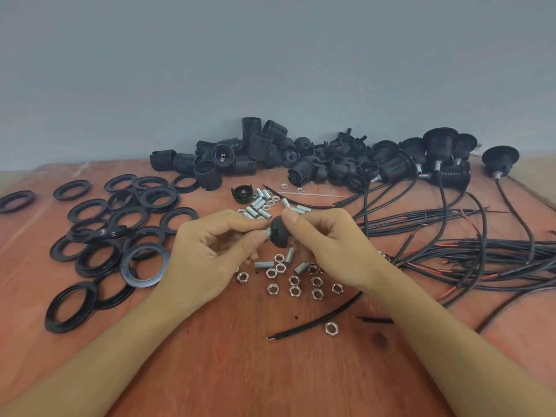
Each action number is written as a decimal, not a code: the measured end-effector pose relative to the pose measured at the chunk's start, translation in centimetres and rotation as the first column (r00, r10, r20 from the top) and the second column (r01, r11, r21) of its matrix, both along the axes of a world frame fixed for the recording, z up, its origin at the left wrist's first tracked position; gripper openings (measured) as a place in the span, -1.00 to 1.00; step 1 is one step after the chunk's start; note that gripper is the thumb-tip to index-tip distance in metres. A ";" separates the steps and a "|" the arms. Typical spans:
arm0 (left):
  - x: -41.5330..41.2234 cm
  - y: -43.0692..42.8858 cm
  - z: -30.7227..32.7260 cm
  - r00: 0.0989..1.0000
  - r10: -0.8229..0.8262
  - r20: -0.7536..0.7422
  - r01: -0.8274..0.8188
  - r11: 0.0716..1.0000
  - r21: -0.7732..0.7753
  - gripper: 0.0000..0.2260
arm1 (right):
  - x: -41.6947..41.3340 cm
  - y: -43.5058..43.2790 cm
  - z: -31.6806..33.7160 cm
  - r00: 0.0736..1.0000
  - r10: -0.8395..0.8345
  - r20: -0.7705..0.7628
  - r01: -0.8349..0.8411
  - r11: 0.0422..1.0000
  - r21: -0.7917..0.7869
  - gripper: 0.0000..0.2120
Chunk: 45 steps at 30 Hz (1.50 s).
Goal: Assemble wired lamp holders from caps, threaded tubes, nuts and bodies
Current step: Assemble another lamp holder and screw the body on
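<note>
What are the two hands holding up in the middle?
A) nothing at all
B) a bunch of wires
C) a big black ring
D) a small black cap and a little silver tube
D: the right hand grips the black cap while the left hand pinches the silver threaded tube against it. The black rings and wires lie untouched on the table.

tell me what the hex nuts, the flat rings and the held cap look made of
Hex nuts: likely plated steel, bright silvery shine. Flat rings: probably moulded plastic, glossy black with highlights. Cap: seemingly plastic too, duller black.
</note>
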State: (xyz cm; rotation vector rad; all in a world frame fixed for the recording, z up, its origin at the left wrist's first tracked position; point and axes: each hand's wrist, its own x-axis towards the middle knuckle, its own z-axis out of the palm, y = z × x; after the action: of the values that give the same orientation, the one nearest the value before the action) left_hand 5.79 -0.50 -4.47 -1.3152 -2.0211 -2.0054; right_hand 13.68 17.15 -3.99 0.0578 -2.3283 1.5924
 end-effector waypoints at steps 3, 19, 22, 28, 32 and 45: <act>0.2 0.1 0.0 0.999 0.008 -0.035 -0.009 1.000 -0.015 -0.86 | 0.1 1.0 0.9 0.990 -0.142 -0.023 0.144 0.981 0.131 -0.29; -0.2 0.0 -0.5 0.992 0.119 -0.043 -0.121 0.991 -0.057 -0.88 | 1.6 7.0 1.4 0.911 -0.365 0.195 0.119 0.683 0.720 -0.83; -0.2 0.0 -0.5 0.991 0.127 -0.046 -0.130 0.990 -0.062 -0.87 | 1.5 6.7 1.2 0.908 -0.373 0.189 0.103 0.639 0.762 -0.82; -0.2 0.0 -0.6 0.990 0.136 -0.038 -0.139 0.988 -0.070 -0.87 | 0.9 6.6 0.5 0.944 -0.325 0.048 0.178 0.630 0.755 -0.94; -0.2 0.0 -0.6 0.991 0.126 -0.031 -0.128 0.990 -0.051 -0.88 | 0.6 6.0 0.4 0.950 -0.284 -0.130 0.290 0.650 0.702 -0.90; -0.9 -0.1 -0.2 0.913 0.088 0.399 -0.132 0.988 0.084 -0.82 | 0.1 4.4 -0.3 0.939 -0.141 -0.313 0.309 0.745 0.591 -0.79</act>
State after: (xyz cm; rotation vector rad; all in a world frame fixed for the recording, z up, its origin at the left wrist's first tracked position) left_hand 4.88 -0.58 -4.63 -0.8030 -2.0321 -2.4440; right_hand 13.81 21.54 -4.31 0.1130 -2.4389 0.5823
